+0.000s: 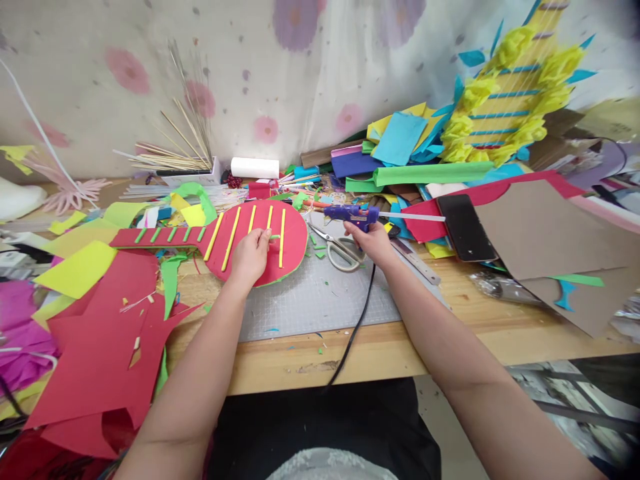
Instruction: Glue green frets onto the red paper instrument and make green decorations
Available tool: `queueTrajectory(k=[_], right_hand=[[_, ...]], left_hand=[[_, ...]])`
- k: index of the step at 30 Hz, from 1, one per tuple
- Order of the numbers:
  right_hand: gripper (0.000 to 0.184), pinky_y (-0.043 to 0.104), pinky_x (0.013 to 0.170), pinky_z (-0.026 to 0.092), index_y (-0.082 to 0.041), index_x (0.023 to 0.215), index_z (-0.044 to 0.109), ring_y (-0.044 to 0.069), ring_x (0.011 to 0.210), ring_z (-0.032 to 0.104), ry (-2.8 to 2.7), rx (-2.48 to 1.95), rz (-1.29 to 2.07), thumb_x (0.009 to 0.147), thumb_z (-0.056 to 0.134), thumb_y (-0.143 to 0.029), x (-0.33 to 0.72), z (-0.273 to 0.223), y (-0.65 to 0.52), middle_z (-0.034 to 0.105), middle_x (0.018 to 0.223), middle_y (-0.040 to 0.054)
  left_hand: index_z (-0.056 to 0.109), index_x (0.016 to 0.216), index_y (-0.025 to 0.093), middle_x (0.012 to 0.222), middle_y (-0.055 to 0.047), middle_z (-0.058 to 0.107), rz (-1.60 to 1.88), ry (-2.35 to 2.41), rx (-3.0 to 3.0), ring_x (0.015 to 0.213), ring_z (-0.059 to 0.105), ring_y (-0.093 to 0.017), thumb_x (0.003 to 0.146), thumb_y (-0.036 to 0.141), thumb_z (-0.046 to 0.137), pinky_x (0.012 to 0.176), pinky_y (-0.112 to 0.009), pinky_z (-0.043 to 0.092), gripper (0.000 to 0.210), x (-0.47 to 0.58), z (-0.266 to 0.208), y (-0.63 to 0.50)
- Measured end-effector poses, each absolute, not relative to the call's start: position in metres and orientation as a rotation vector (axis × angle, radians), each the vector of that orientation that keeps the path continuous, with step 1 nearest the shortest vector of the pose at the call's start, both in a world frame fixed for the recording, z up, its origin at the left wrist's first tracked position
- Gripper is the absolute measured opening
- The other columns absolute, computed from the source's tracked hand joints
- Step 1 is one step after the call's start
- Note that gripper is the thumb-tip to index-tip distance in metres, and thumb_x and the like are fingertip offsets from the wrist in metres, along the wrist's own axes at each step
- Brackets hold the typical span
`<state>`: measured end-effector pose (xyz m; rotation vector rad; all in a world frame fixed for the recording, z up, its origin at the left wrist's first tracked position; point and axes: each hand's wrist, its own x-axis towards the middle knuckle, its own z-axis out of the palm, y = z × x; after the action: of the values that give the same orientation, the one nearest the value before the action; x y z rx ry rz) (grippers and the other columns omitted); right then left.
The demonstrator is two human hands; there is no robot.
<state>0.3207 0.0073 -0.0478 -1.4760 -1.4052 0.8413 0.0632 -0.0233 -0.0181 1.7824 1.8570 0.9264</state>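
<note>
A red craft instrument shaped like a lute (235,243) lies on the grey cutting mat (320,307), with yellow strips across its body and short green strips on its neck. Over its round body, my left hand (253,255) pinches a small green strip (274,237) between thumb and fingers. My right hand (370,241) is wrapped round a purple hot glue gun (353,215), whose nozzle points left toward the red body. A white glue stick (415,216) sticks out of its back. Scissors (340,252) rest on the mat between my hands, with green scraps (319,254) beside them.
A black phone (466,229) lies on brown cardboard (545,227) at right. Red sheets (100,340) cover the left side. A yellow flowered instrument (510,100) stands at the back right. Wooden sticks (173,157) fill a box. The gun's black cord (357,327) crosses the table edge.
</note>
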Motion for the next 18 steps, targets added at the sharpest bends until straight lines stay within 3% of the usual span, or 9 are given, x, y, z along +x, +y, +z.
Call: queueTrajectory(k=[6,11,13,15,18], right_hand=[[0.053,0.033,0.068,0.046,-0.013,0.091,0.065,0.022,0.073,0.061,-1.405,-1.724,0.533,0.066,0.059,-0.06,0.348,-0.066,0.024,0.067,0.077,0.0085],[0.051,0.036,0.077,0.045,-0.013,0.102,0.061,0.026,0.089,0.062,-1.594,-1.935,0.405,0.073,0.056,-0.055,0.344,-0.061,0.023,0.067,0.093,0.0135],[0.056,0.036,0.079,0.045,-0.012,0.107,0.057,0.028,0.094,0.06,-1.689,-1.978,0.348,0.069,0.062,-0.052,0.347,-0.051,0.018,0.065,0.101,0.0161],[0.063,0.037,0.079,0.044,-0.009,0.107,0.054,0.031,0.099,0.058,-1.792,-2.074,0.243,0.061,0.069,-0.05,0.353,-0.037,0.008,0.061,0.106,0.0195],[0.051,0.038,0.072,0.043,-0.012,0.094,0.055,0.032,0.093,0.058,-1.905,-2.235,0.132,0.059,0.073,-0.045,0.359,-0.011,-0.008,0.062,0.097,0.0184]], left_hand=[[0.052,0.07,0.018,0.061,0.001,0.053,1.108,1.707,1.726,0.056,0.048,-0.012,0.083,0.037,0.043,0.056,-0.024,0.035,0.025,0.06,-0.007,-0.013],[0.06,0.08,0.018,0.074,-0.001,0.062,1.077,1.539,1.85,0.068,0.056,-0.013,0.077,0.031,0.052,0.066,-0.026,0.042,0.015,0.059,0.004,-0.001],[0.06,0.082,0.018,0.078,-0.002,0.063,0.974,1.534,1.935,0.073,0.058,-0.014,0.076,0.028,0.053,0.069,-0.027,0.044,0.013,0.059,0.013,-0.001],[0.057,0.088,0.019,0.082,-0.002,0.064,0.864,1.585,2.018,0.076,0.058,-0.015,0.075,0.025,0.054,0.07,-0.028,0.044,0.015,0.059,0.022,-0.003],[0.05,0.101,0.019,0.084,-0.003,0.063,0.711,1.625,2.15,0.078,0.059,-0.017,0.075,0.023,0.053,0.069,-0.029,0.044,0.027,0.06,0.035,-0.008]])
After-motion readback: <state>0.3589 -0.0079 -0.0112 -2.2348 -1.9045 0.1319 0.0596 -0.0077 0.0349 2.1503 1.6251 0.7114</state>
